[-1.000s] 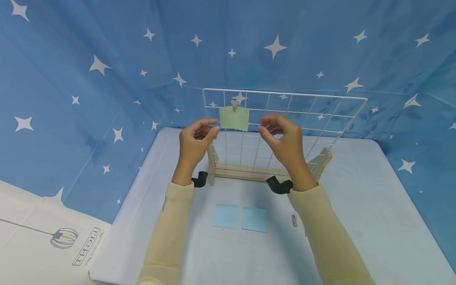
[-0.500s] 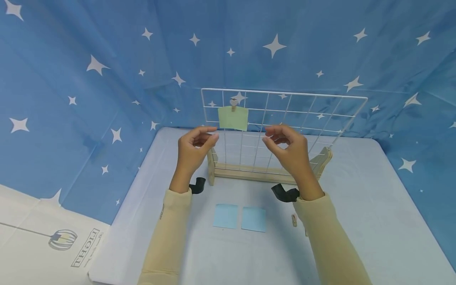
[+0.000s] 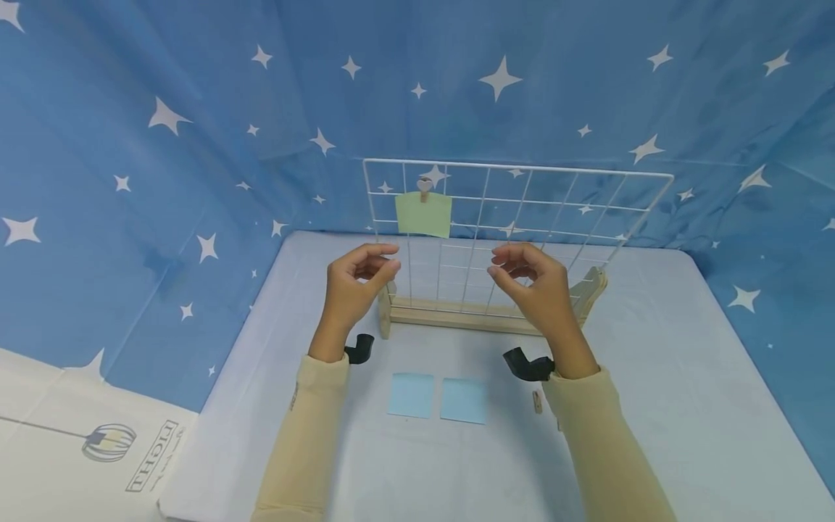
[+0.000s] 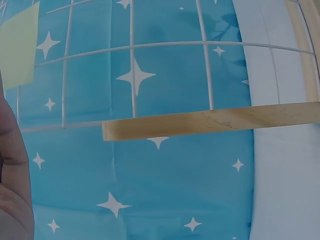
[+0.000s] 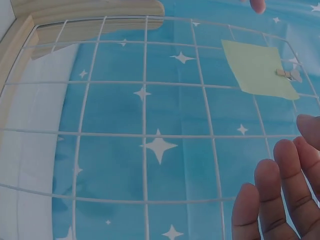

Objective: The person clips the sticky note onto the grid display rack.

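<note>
A pale green paper note [image 3: 424,215] hangs near the upper left of a white wire grid [image 3: 485,199], pinned by a small wooden clothespin with a heart on it [image 3: 425,187]. My left hand [image 3: 355,284] hovers below and left of the note, holding nothing, its thumb and fingers loosely curved with a gap between them. To the right, my right hand [image 3: 536,283] is raised before the grid in a similar loose curve, also holding nothing. In the right wrist view, the note [image 5: 260,70] and clothespin [image 5: 288,75] show apart from the right fingers [image 5: 287,185].
The grid stands in a wooden base [image 3: 466,317] on a white-covered table [image 3: 652,406]. Two blue paper notes [image 3: 412,396] lie side by side in front of it. A small wooden clothespin [image 3: 537,402] lies near the right sleeve. Blue star-printed cloth [image 3: 417,43] hangs behind.
Both hands have drawn down and back from the green note, and the right hand has also shifted right. The note stays clipped on the grid.
</note>
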Available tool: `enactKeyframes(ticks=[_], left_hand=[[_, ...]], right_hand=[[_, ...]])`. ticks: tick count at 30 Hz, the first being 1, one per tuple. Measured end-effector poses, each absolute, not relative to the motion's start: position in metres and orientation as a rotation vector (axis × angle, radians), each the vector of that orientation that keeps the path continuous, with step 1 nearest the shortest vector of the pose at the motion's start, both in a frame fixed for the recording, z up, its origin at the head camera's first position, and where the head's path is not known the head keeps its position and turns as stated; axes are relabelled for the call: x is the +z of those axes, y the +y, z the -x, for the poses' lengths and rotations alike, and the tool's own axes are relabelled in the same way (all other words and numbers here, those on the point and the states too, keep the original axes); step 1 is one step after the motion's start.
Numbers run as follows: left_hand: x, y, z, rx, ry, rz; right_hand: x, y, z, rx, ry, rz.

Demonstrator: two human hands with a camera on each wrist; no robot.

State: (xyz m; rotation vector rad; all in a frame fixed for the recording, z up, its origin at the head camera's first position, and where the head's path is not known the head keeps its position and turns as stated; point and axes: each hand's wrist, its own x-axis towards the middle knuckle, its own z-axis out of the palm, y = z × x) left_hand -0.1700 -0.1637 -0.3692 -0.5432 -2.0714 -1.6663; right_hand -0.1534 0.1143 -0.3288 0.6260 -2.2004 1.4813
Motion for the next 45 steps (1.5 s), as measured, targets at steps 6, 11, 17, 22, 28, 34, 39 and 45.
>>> enactKeyframes(ticks=[6, 11, 17, 22, 28, 34, 39, 45], left_hand=[[-0.375, -0.162, 0.166, -1.688, -2.076, 0.53], [-0.381, -0.161, 0.165, -1.687, -2.086, 0.512], [-0.382, -0.16, 0.162, -1.672, -2.118, 0.501], [-0.369, -0.156, 0.149, -1.683, -2.14, 0.482], [-0.372, -0.155, 0.145, -1.705, -2.161, 0.443], [-0.381, -0.156, 0.142, -1.719, -2.19, 0.405], [-0.389, -0.155, 0.139, -1.726, -2.224, 0.362], [-0.397, -0.154, 0.136, -1.751, -2.258, 0.332]], right_hand=[[-0.337, 0.119, 0.152, 1.496, -2.217, -0.614], [-0.342, 0.121, 0.151, 1.499, -2.229, -0.598], [-0.349, 0.125, 0.15, 1.521, -2.24, -0.581], [-0.354, 0.129, 0.15, 1.511, -2.261, -0.554], [-0.359, 0.133, 0.148, 1.504, -2.291, -0.527], [-0.365, 0.139, 0.146, 1.519, -2.316, -0.509], [-0.37, 0.144, 0.142, 1.513, -2.335, -0.5], [-0.38, 0.148, 0.138, 1.481, -2.352, -0.479]])
